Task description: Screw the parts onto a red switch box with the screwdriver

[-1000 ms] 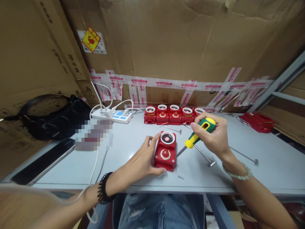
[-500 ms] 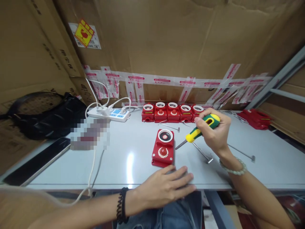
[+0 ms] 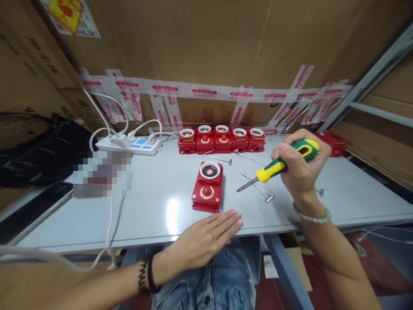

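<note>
Pale grey, the table (image 3: 146, 185) carries a red rectangular box (image 3: 207, 189). Just nearer, the left hand (image 3: 206, 236) stretches palm-down; the right hand (image 3: 301, 170) clenches a green-and-yellow-handled screwdriver (image 3: 265, 174), tip slanting left.

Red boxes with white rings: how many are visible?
6. One red box sits just beyond the left hand; five more stand side by side farther back. Red housing beyond the right hand is partly hidden; any ring there doesn't show.

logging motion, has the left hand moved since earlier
Yes: the left hand moved right and nearer, from the front red unit to the table's front edge.
</note>
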{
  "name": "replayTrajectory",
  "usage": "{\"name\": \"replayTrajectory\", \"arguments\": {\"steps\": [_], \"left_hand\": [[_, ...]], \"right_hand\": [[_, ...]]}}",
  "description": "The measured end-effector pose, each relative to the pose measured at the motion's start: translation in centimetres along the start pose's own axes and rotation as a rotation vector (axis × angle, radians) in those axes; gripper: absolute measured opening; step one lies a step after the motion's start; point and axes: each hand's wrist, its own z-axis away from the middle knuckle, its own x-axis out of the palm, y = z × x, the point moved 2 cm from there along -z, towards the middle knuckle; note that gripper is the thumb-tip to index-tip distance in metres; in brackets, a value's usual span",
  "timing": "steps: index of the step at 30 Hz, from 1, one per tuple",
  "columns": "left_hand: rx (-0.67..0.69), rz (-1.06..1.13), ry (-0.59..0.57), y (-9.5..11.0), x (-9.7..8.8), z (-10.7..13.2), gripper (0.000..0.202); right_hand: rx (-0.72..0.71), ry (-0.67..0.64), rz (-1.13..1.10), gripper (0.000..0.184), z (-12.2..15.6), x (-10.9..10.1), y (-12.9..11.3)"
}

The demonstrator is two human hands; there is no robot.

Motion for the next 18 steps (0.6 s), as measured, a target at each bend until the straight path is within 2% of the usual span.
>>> {"name": "replayTrajectory", "arguments": {"steps": [3,4,8,10,13,16,18], "left_hand": [[0.055,0.012,0.080,-0.1,-1.1,0.2,0.048],[0.060,0.026,0.128,-0.2,-1.6,0.4,0.047],[-0.094,0.109,0.323,-1.1,-3.4,2.0,0.040],[-0.170,0.160,0.320,-1.5,-3.6,2.8,0.030],[-0.216,0.286,0.247,-1.9,-3.0,3.4,0.018],[-0.240,0.368,0.226,-2.1,-2.6,3.2,0.017],[-0.243,0.336,0.198,-2.1,-2.6,2.5,0.020]], "right_hand": [[0.000,0.064,-0.072,0.015,0.0,0.5,-0.1],[0.005,0.044,-0.062,0.015,0.0,0.8,-0.2],[-0.002,0.017,-0.033,0.013,0.1,1.1,-0.9],[-0.001,0.020,-0.026,0.013,0.1,1.0,-1.0],[-0.008,0.012,0.004,0.014,0.1,1.1,-1.2],[-0.032,-0.004,0.038,0.014,0.0,1.3,-1.4],[-0.051,-0.004,0.055,0.014,-0.2,1.4,-1.6]]}}
